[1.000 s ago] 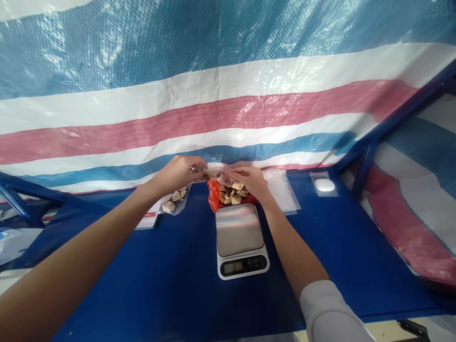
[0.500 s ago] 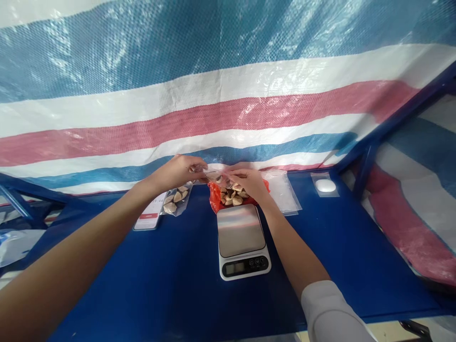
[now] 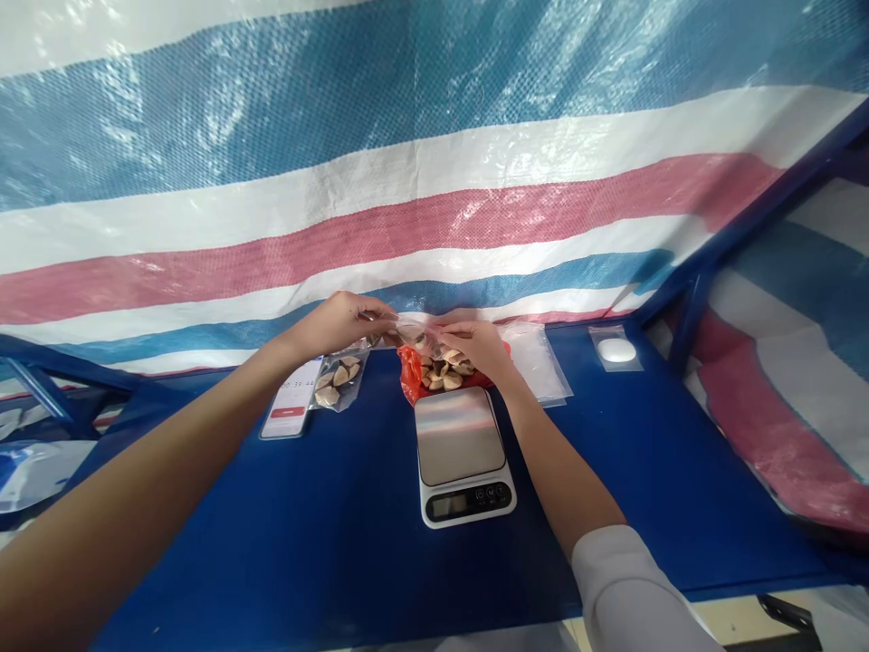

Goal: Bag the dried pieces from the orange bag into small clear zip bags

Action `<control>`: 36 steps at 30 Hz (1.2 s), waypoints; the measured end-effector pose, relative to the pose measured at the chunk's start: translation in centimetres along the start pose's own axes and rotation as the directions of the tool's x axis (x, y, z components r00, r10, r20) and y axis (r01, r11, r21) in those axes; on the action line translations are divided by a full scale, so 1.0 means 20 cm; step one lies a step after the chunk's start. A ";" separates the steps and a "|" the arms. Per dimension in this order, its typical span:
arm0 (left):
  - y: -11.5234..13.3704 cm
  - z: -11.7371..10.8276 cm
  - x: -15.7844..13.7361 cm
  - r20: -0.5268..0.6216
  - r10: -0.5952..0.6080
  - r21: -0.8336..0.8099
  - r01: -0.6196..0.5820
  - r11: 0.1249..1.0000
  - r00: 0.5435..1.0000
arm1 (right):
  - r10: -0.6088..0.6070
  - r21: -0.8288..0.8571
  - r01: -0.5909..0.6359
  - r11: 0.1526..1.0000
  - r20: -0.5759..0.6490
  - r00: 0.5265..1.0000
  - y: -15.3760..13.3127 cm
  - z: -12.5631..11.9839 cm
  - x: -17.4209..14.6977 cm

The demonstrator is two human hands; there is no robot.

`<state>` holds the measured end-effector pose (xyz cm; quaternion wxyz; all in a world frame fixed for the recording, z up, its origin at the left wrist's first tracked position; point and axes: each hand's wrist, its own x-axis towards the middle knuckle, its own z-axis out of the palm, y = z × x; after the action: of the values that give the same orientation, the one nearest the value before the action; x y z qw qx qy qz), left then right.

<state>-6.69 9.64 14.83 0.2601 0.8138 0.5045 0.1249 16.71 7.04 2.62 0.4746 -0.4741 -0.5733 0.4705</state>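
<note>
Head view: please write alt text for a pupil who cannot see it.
A left hand and a right hand hold clear plastic beside pale pieces on red plastic, behind a digital scale on a blue table. A phone lies at the left.

Behind the scale (image 3: pixel 460 439), chunks (image 3: pixel 450 381) lie seemingly in a bag (image 3: pixel 410 373); the phone (image 3: pixel 286 412) lies left.

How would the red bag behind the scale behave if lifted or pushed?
The red bag would probably flop, since its plastic looks thin and crumpled. The beige pieces lie exposed in it, so some might slide out if it tilts. Pushed toward the scale, it may bunch, as they sit nearly edge to edge.
</note>
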 end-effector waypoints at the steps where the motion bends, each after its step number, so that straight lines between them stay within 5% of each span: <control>1: -0.01 0.00 0.00 -0.013 -0.001 -0.010 0.000 1.000 1.000 | 0.003 0.014 -0.003 1.000 0.005 1.000 0.00 0.00 0.00; 16: 0.02 0.02 -0.01 -0.195 -0.082 -0.341 0.011 0.940 0.977 | 0.057 0.085 -0.060 0.995 0.044 0.997 -0.03 0.00 0.00; 22: 0.08 -0.04 -0.02 -0.213 -0.016 -0.176 -0.022 0.984 0.977 | 0.003 -0.087 -0.002 0.996 0.013 1.000 -0.05 0.02 -0.01; 26: 0.08 -0.03 -0.02 -0.251 0.050 -0.051 -0.065 0.997 0.967 | 0.075 -0.097 -0.073 0.993 0.022 0.997 -0.07 0.03 -0.04; 36: 0.02 -0.05 -0.02 -0.277 0.072 0.032 -0.066 0.997 0.958 | 0.106 -0.140 -0.108 0.984 -0.023 0.994 -0.06 0.00 -0.05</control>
<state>-6.93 9.45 15.85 0.1732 0.8082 0.5087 0.2410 16.61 6.00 3.64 0.4186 -0.5401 -0.5750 0.4499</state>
